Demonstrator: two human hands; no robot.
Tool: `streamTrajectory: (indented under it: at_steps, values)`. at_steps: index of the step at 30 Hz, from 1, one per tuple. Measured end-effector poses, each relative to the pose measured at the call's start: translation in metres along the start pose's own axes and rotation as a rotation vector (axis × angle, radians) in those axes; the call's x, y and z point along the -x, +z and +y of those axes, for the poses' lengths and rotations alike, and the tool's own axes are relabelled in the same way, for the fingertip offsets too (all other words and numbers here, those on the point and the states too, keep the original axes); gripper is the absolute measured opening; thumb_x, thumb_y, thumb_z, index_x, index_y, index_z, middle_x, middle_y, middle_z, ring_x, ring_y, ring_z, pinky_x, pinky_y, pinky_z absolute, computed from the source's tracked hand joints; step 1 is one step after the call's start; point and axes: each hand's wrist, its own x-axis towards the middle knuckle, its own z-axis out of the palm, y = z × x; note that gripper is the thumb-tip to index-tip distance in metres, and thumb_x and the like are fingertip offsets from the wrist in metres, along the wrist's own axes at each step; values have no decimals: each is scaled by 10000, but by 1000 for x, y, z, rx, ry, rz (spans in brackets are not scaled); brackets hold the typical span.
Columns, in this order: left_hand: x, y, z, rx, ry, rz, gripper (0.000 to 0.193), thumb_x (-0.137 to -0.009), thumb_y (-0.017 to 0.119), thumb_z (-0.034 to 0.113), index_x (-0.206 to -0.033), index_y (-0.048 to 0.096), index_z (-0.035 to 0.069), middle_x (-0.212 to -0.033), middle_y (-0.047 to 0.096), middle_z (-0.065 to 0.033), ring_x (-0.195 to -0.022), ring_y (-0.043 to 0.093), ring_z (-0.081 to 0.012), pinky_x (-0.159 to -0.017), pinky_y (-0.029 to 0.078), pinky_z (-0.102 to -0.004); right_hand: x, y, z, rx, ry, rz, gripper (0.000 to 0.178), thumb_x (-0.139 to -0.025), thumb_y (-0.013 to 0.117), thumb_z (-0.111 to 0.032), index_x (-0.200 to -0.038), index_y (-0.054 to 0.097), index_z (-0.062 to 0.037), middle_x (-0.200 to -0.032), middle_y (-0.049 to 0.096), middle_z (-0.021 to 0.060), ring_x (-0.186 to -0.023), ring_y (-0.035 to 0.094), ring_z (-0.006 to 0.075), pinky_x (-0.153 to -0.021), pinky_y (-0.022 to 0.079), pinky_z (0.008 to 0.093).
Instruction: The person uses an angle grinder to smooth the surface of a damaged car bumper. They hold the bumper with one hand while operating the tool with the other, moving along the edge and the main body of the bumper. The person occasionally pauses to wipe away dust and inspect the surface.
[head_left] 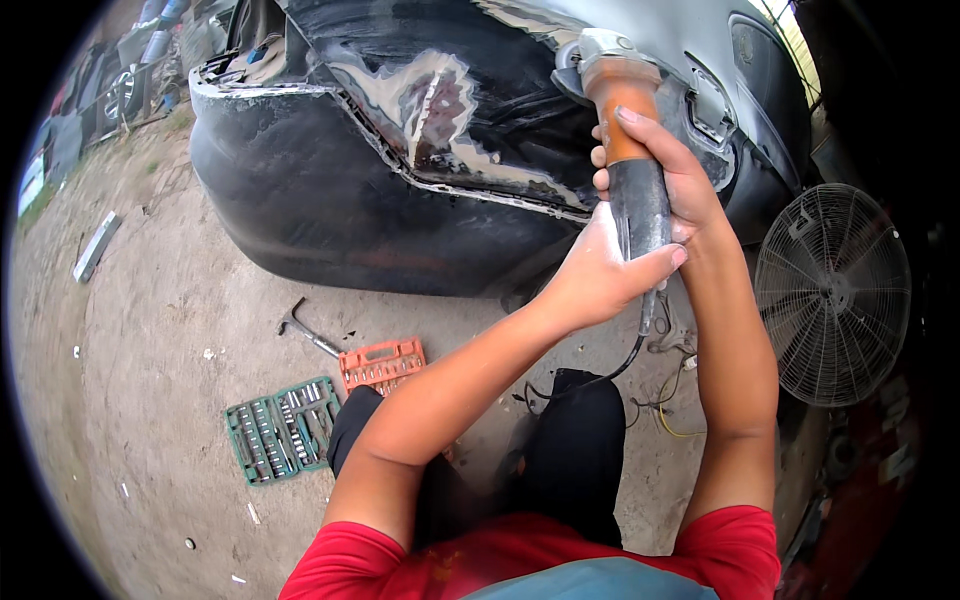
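Note:
Both my hands grip an angle grinder (628, 140) with an orange and black body. My left hand (598, 272) wraps the black rear handle. My right hand (668, 170) holds the body higher up, fingers over the orange part. The grinder's grey head presses against a black car body panel (400, 110) where paint is sanded to bare metal and filler. Its black cable (628, 355) hangs down toward the ground.
On the dirt ground lie a green socket set case (280, 430), an orange tool tray (382, 364) and a hammer (305, 330). A round standing fan (833, 292) is at the right. Loose wires (665, 400) lie near my black-trousered knees.

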Motion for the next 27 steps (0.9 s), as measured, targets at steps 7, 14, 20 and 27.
streamTrajectory:
  at_steps: [7,14,20,27]
  values:
    - [-5,4,-10,22,89,47,537,-1027,810,237,-1447,536,44,-1250,678,-11,-1119,634,-96,-951,542,-306,-4,5,-9,79,-18,-40,449,-985,852,-437,-1121,693,-40,-954,753,111,-744,769,174,-666,642,316]
    - [-6,5,-9,19,35,17,528,-1023,806,226,-1444,544,44,-1261,672,-19,-1123,627,-105,-962,534,-309,2,-1,-6,68,-19,16,463,-982,849,-441,-1152,691,-41,-953,748,109,-748,769,182,-695,636,314]
    - [-1,7,-5,-43,133,129,559,-1014,809,215,-1457,522,34,-1270,659,-34,-1132,631,-114,-964,537,-309,-4,15,-11,99,-29,-90,492,-983,847,-452,-1160,686,-22,-966,748,112,-750,762,176,-704,638,326]
    - [5,-5,2,26,-91,-34,554,-1007,813,210,-1448,529,32,-1253,692,-16,-1107,644,-99,-958,547,-305,-1,-5,15,-200,22,-34,441,-1014,818,-402,-1202,673,-31,-940,744,108,-721,753,191,-679,639,325]
